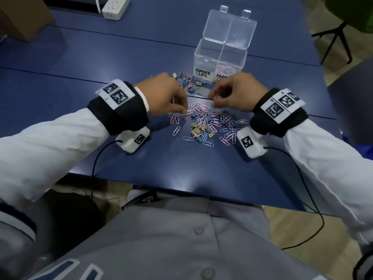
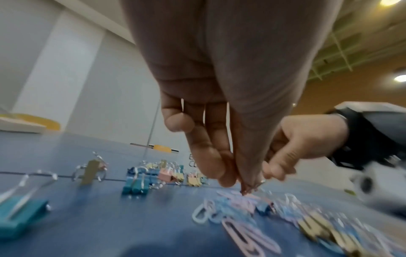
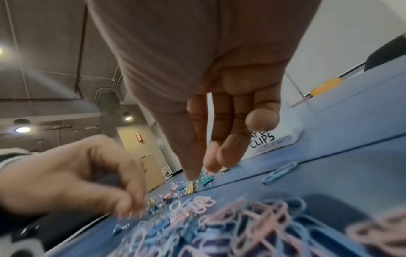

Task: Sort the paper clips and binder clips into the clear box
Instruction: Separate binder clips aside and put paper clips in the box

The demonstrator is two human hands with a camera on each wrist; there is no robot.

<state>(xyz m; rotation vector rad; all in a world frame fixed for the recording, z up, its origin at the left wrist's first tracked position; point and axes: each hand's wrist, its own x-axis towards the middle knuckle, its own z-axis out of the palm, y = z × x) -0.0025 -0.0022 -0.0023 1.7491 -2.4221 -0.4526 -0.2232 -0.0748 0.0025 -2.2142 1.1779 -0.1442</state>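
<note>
A mixed pile of pastel paper clips and small binder clips (image 1: pixel 205 124) lies on the blue table between my hands. A second cluster of binder clips (image 1: pixel 187 81) sits just beyond it, in front of the clear two-compartment box (image 1: pixel 201 55), whose lid stands open. The right compartment holds pink paper clips (image 1: pixel 226 68). My left hand (image 1: pixel 184 112) reaches down into the pile's left edge, and its thumb and fingers pinch a pink paper clip (image 2: pixel 247 190). My right hand (image 1: pixel 213 101) hovers over the pile's far edge with fingers (image 3: pixel 228 156) pointing down, and I see nothing held between them.
A white power strip (image 1: pixel 116 7) and a cardboard box (image 1: pixel 20 19) lie at the far left of the table. Black stand legs (image 1: pixel 333 41) are on the floor at the far right. The table's near edge (image 1: pixel 181 188) is close to my body. Cables trail from both wrist cameras.
</note>
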